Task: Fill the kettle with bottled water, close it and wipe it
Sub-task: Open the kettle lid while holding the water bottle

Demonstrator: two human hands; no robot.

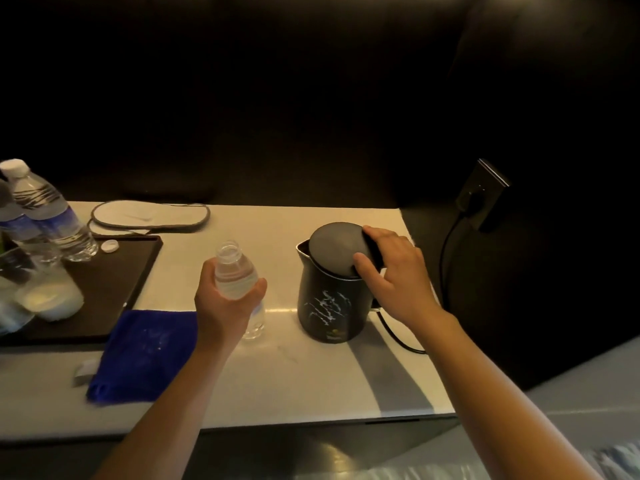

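1. The left hand (228,303) is gripping an uncapped clear plastic bottle (236,271) mid-table.
2. The right hand (388,268) is grasping the black marbled kettle (332,299)'s grey lid (335,247), near the table's right edge.
3. Risk: the open bottle tipping would likely be spilling water.

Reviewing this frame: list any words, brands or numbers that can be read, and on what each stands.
None can be read.
Capped bottles on the tray: blue labels, print blurred.
Kettle: small mark near the base, too small; the white pattern is marbling, not text.
Open bottle in the left hand: no label text shows.
Blue cloth: no text.
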